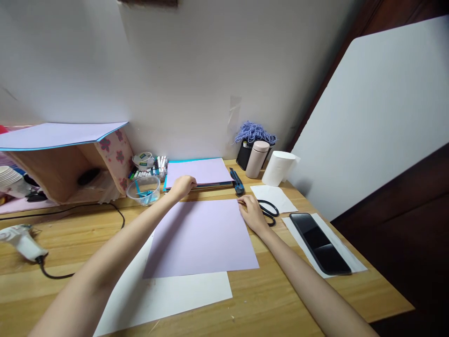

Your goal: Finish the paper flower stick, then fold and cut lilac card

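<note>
A lilac sheet of paper [203, 238] lies in front of me, partly over a larger white sheet [182, 292]. My right hand [251, 213] pinches the lilac sheet's far right corner. Behind it is a stack of coloured paper [199, 171] with a lilac sheet on top. My left hand [183, 186] reaches to the front edge of this stack, its fingers closed on the paper there; which sheets they grip is hidden. Black-handled scissors [269, 206] lie just beyond my right hand, their blades out of sight. A utility knife [237, 181] rests beside the stack.
To the right are a phone [319, 243], a paper roll [278, 168] and a pink bottle [257, 159]. Left stand a plastic bowl [143, 191], markers [162, 164] and an open box [117, 161]. A white glue gun [24, 241] trails its cord across the table.
</note>
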A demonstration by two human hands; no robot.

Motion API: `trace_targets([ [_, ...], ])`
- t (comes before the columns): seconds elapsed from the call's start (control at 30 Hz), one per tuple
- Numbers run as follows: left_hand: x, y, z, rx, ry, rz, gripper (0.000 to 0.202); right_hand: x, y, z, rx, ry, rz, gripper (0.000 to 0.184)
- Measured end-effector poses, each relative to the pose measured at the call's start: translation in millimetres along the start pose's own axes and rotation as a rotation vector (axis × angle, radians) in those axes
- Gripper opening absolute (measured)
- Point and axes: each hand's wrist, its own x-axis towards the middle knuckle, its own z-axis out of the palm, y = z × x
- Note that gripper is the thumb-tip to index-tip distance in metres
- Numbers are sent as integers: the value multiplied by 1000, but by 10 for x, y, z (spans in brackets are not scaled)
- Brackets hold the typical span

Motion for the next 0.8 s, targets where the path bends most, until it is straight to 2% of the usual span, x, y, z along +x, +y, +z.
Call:
trace_targets([
  [0.13, -7, -4, -42, 15, 61, -2, 27, 19, -34, -41, -18, 17, -23, 18],
  [0.33, 10, 7, -76, 41, 84, -29, 19, 11, -122, -93, -4, 40, -41, 20],
  [0.57, 33, 6, -64, 41, 112, -18, 16, 13, -127, -94, 33, 48, -39, 19],
  [0.7, 54, -39, -49, 48, 150, -56, 11, 11, -113, -80, 43, 53, -40, 19],
  [0.8, 67, -69, -44, 47, 176, -79, 14, 9, -88, -65, 45, 54, -38, 19],
])
